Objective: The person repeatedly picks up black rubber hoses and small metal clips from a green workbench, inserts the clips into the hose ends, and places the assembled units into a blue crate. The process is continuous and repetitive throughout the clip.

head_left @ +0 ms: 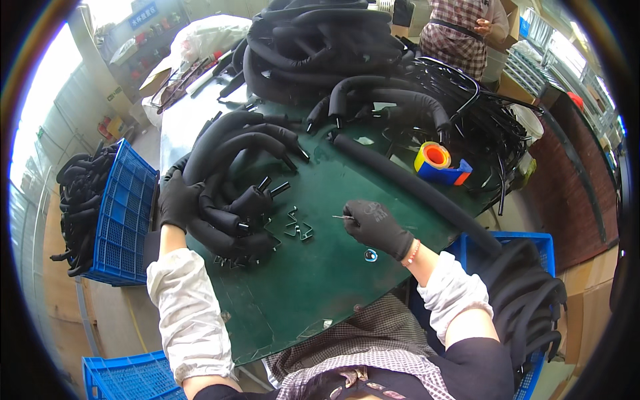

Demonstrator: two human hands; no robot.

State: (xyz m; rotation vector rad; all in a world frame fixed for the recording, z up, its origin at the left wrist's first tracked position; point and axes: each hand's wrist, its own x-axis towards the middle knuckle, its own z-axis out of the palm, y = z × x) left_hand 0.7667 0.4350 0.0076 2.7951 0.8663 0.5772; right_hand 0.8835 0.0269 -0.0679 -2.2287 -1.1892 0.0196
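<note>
My left hand (177,200), in a black glove, grips a black foam-covered tube (220,143) at the left side of a pile of such bent tubes. Bare metal ends stick out of several of them. Over the middle of the table my right hand (377,225), gloved too, is closed in a pinch on a thin metal piece (341,217); only its tip shows. Between my hands lie small bent metal clips (299,231), with more beside the tubes. A small round blue-and-white thing (371,255) lies just below my right hand.
A large heap of black foam tubes (313,53) covers the far table. A tape dispenser (443,165) sits at right, near a long straight foam tube (407,183). Blue crates of tubes stand left (123,220) and right (537,250). Another person (460,33) stands beyond.
</note>
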